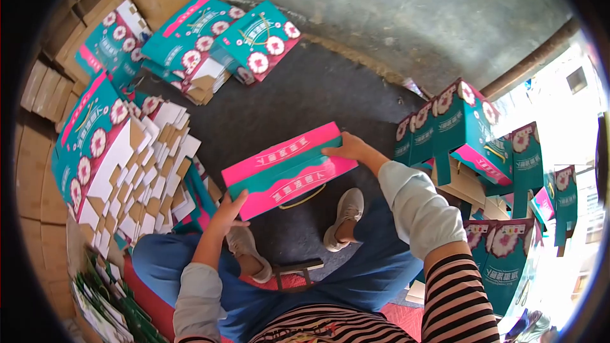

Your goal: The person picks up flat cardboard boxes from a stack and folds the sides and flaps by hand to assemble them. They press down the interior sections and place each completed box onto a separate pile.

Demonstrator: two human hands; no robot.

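A pink and teal carton (289, 171) with white lettering is held level above the dark floor, between the person's knees. My left hand (230, 213) grips its near left corner, the thumb on the top face. On its right end, my right hand (348, 147) holds the far corner, with fingers over the teal strip. A yellow cord handle (304, 198) hangs in a loop below the carton's near side. Both shoes rest on the floor beneath it.
Flattened cartons with white and brown flaps (136, 178) are stacked at left. More flat printed cartons (190, 38) lie at the back left. Formed teal cartons (467, 127) stand at right. Brown boxes (47, 171) line the left side; a grey wall (394, 19) rises behind.
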